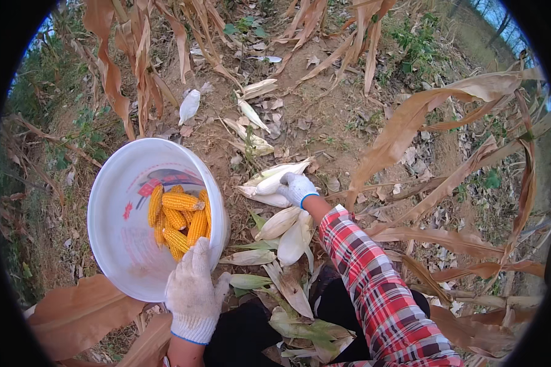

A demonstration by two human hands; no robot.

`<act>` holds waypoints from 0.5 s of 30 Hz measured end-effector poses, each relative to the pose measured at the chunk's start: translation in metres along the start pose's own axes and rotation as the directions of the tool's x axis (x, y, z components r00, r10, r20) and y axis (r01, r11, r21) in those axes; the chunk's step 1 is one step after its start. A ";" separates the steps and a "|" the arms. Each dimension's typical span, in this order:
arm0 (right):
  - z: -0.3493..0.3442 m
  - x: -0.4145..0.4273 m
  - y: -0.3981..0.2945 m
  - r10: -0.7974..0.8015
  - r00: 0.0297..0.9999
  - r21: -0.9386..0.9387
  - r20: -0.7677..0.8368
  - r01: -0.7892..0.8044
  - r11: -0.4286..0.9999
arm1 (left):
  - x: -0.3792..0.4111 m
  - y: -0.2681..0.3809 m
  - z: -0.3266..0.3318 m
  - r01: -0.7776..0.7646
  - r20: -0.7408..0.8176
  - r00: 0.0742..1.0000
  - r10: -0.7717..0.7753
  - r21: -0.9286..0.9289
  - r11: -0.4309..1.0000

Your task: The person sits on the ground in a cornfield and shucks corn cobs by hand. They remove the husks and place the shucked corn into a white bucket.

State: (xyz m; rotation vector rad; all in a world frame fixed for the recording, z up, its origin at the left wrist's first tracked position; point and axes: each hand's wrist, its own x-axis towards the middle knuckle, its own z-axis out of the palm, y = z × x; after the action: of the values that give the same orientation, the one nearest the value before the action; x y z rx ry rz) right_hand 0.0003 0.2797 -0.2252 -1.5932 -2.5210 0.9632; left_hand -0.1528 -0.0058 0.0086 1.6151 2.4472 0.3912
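A white plastic bucket (pixel 115 270) leans toward me on the left, with several husked yellow corn cobs (pixel 182 202) inside. My left hand (pixel 196 289), in a soiled white knit glove, grips the bucket's near rim, fingers inside and thumb outside. Right of the bucket, my right hand (pixel 297 189), gloved in white with a blue cuff edge, is closed around one end of a pale corn ear in its husk (pixel 272 183). More ears in husk (pixel 294 241) lie on the ground just below that hand, toward my legs.
Loose husks (pixel 312 330) lie between my dark-trousered legs (pixel 243 335). Other pale husks (pixel 190 106) are scattered beyond the bucket. Dry corn leaves (pixel 395 133) arch in from the right, and dried stalks (pixel 140 69) hang at upper left. Bare soil (pixel 330 133) shows ahead.
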 end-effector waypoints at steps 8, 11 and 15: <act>0.017 0.138 0.026 0.051 0.984 0.310 -0.173 0.006 0.951 | 0.033 -0.004 -0.005 -0.003 0.168 0.986 0.000 0.017 1.000; 0.027 0.187 0.035 0.124 0.953 0.224 -0.278 -0.061 0.973 | 0.045 -0.005 -0.007 -0.019 0.181 0.983 0.020 -0.008 1.000; 0.050 0.249 0.031 0.100 0.973 0.316 -0.209 -0.030 0.948 | 0.047 -0.003 -0.016 0.114 0.282 0.952 -0.123 0.047 0.992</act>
State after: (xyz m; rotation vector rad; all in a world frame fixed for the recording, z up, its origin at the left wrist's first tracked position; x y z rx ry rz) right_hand -0.1107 0.4685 -0.3568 -1.5942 -2.0624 1.0580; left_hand -0.1785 0.0345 0.0222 1.4133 2.3237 0.0951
